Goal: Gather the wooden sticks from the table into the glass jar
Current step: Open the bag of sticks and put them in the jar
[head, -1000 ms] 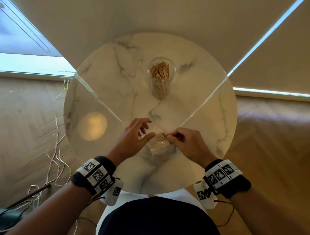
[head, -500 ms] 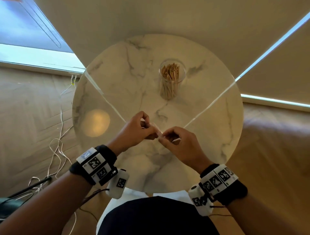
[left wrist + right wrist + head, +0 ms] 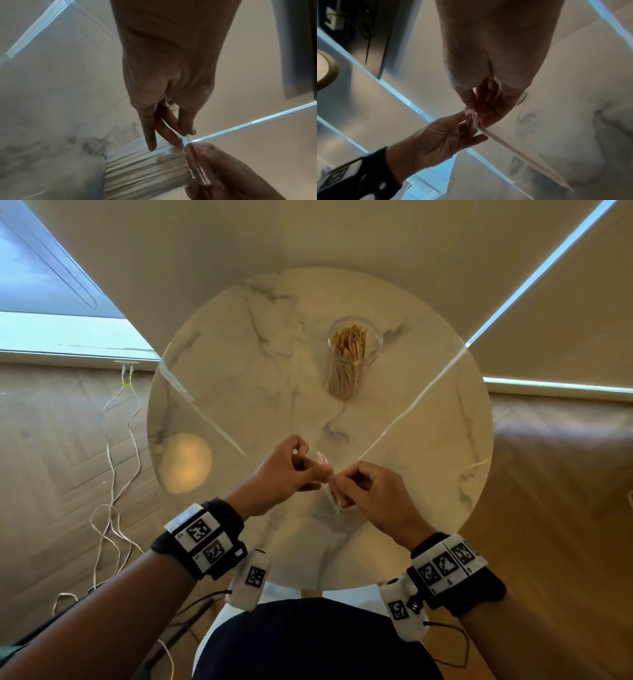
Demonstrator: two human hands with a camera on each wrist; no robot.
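Head view: both hands meet low over the near half of the round marble table [image 3: 239, 344], working a small clear packet of wooden sticks [image 3: 144, 174]. The left hand [image 3: 284, 474] pinches one lip of the packet's sealed top edge between thumb and fingertips, and the right hand [image 3: 370, 494] pinches the other lip, fingers curled tight, so neither grip has slack. To my eye the step in hand is tearing or peeling the packet open; nothing has gone across from it yet. The glass jar [image 3: 354, 354] stands upright well beyond the hands, towards the table's far side, already holding a thick bundle of sticks. Next I would expect the lips to be pulled apart evenly, with the packet kept level so the sticks do not scatter. The glossy tabletop mirrors bright window strips and a round lamp. White cables [image 3: 113, 440] trail over the wooden floor on the left.
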